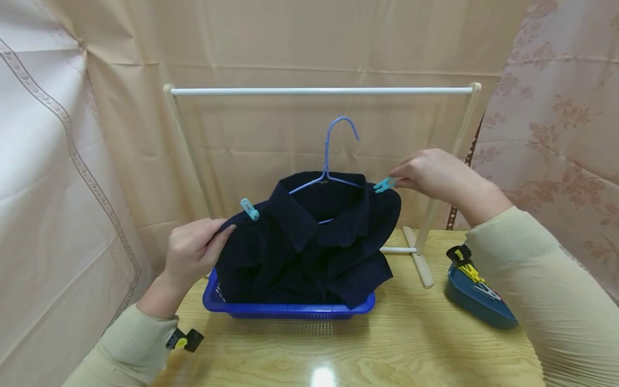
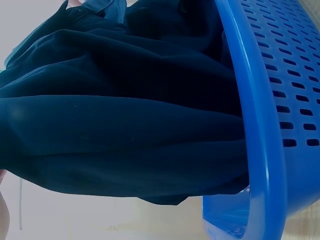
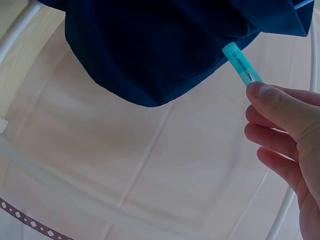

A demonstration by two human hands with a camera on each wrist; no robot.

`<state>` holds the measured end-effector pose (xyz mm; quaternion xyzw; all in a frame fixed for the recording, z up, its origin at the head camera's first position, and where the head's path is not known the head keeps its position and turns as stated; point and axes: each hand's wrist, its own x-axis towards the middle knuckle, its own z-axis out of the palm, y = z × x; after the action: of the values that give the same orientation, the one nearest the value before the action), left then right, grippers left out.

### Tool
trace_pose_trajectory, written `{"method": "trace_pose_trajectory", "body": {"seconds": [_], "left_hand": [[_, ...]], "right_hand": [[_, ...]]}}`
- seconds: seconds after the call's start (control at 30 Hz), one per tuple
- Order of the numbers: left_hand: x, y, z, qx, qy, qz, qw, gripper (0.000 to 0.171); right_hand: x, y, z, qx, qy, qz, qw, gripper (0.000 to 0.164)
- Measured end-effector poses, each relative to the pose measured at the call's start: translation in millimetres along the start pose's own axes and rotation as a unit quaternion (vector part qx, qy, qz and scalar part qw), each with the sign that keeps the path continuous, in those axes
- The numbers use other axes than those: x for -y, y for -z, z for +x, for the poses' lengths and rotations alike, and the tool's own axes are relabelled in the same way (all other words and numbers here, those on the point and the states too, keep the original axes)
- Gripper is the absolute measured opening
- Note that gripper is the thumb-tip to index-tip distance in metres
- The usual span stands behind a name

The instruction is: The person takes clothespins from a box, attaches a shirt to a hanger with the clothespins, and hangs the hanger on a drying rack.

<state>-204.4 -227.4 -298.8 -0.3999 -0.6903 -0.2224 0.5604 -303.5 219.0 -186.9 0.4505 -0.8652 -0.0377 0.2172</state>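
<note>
A dark navy collared shirt [image 1: 300,258] hangs on a blue wire hanger [image 1: 326,156], its lower part inside a blue basket [image 1: 290,310]. My left hand [image 1: 193,250] pinches the shirt's shoulder at the left, beside a light-blue clothespin [image 1: 249,209] clipped there. In the left wrist view the shirt fabric [image 2: 120,130] fills the middle and only a sliver of that hand shows at the edge. My right hand [image 1: 430,174] pinches a second turquoise clothespin [image 3: 241,62] between thumb and finger, at the other shoulder; whether its tip bites the cloth I cannot tell.
Behind the basket stands a rack with a white top bar [image 1: 319,91] and a wooden foot [image 1: 418,263]. On the wooden table [image 1: 271,355] at the right is a dark teal container [image 1: 476,303] holding yellow, white and black clips. Curtains [image 1: 290,37] hang behind.
</note>
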Motion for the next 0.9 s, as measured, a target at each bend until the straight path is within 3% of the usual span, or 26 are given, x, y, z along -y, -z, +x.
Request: {"method": "trace_pose_trajectory", "body": {"seconds": [0.9], "left_hand": [[-2.3, -1.5, 0.6, -0.024, -0.016, 0.001, 0.9996, 0.039]], "right_hand": [[-0.9, -5.2, 5.2, -0.009, 0.036, 0.049, 0.998, 0.016]]}}
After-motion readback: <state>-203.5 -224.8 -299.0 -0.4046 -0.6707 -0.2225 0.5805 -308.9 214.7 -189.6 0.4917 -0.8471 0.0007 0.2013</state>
